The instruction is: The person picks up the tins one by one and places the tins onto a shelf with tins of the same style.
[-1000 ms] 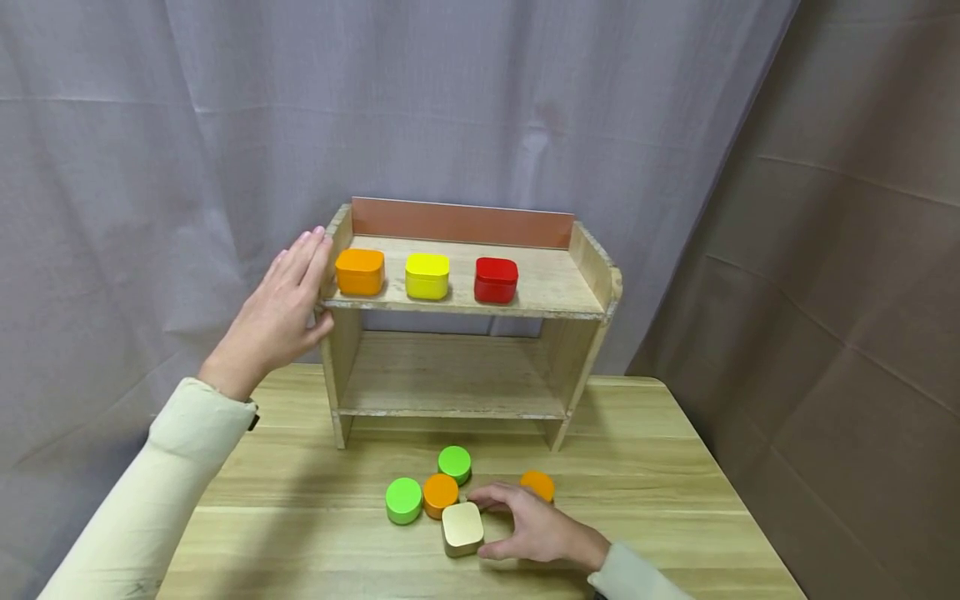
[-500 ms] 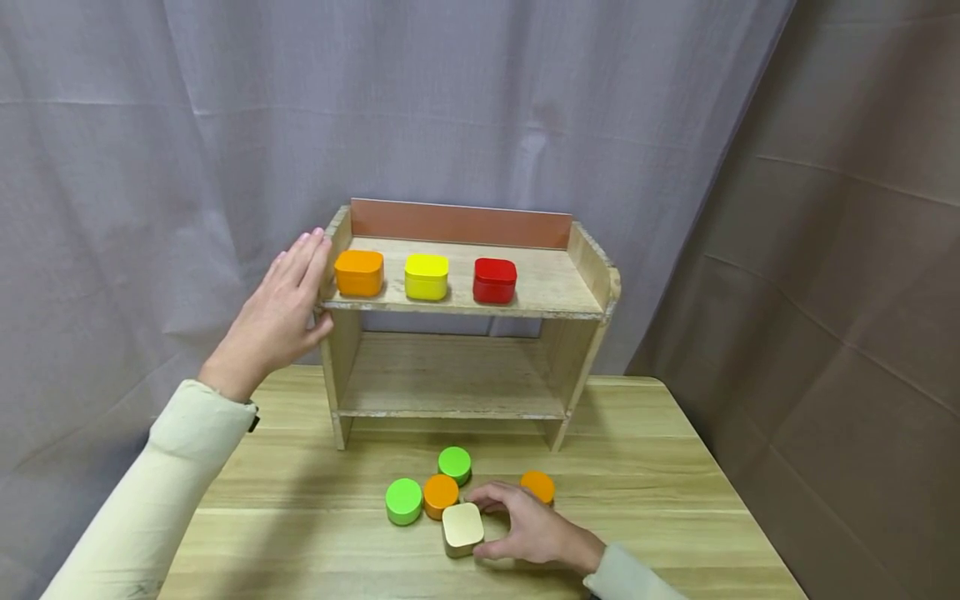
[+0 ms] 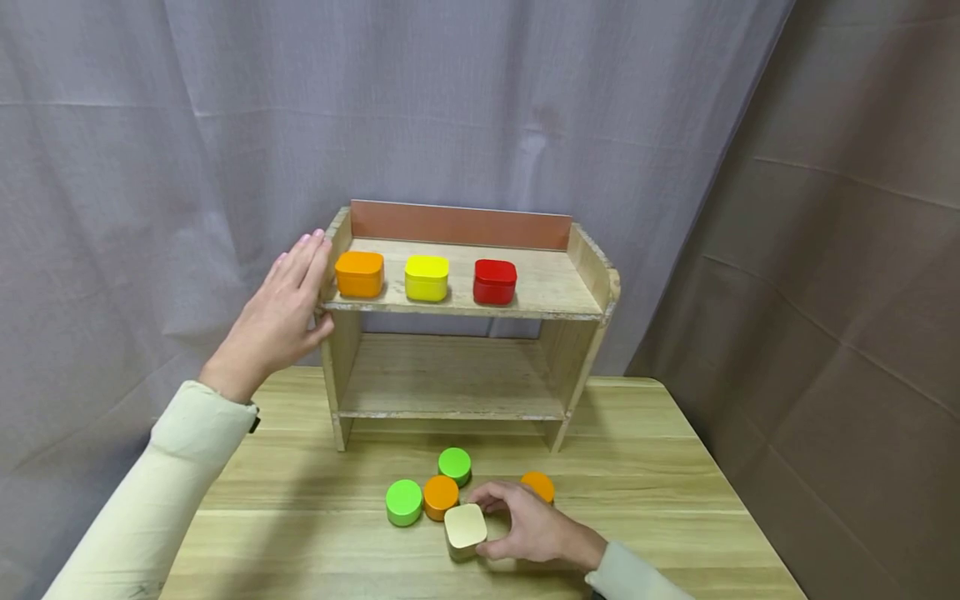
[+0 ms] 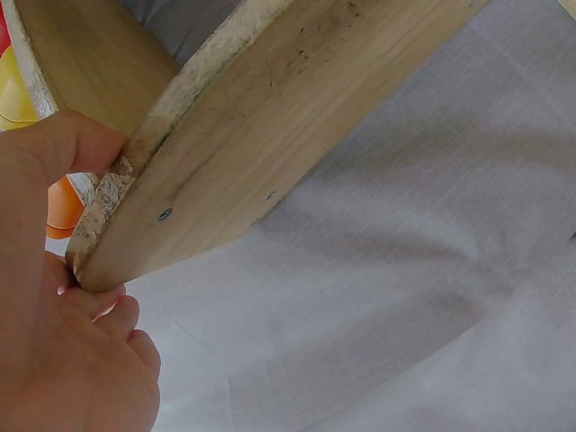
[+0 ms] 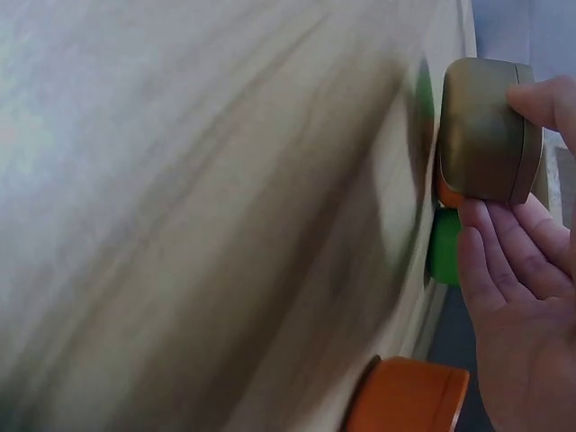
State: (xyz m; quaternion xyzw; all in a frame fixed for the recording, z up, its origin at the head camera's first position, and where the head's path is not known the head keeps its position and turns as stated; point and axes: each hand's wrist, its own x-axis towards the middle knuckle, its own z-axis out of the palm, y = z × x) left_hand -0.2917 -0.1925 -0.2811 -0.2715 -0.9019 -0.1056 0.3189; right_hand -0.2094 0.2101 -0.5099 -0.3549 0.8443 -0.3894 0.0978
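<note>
My right hand [image 3: 528, 523] pinches a small gold square box with rounded corners [image 3: 466, 527], thumb on one side and fingertips on the other. In the right wrist view the gold box [image 5: 486, 130] shows a lid seam under the thumb, close over the table. My left hand [image 3: 273, 312] holds the upper left side panel of a small wooden shelf [image 3: 457, 373]. The left wrist view shows its thumb on the panel's edge [image 4: 171, 112] and the fingers round the corner. An orange box [image 3: 360, 274], a yellow box [image 3: 427, 278] and a red box [image 3: 495, 282] stand along the top board.
Near the gold box on the table [image 3: 675, 500] stand a round orange box [image 3: 440, 497] and two round green ones, one left [image 3: 404, 502] and one behind [image 3: 454, 466]. Another round orange box [image 3: 538, 486] is partly hidden behind my right hand. A grey curtain [image 3: 480, 100] hangs behind the shelf.
The gold box has shifted slightly to the right and tilted a little in my right hand's fingers. My left hand stays on the shelf panel.
</note>
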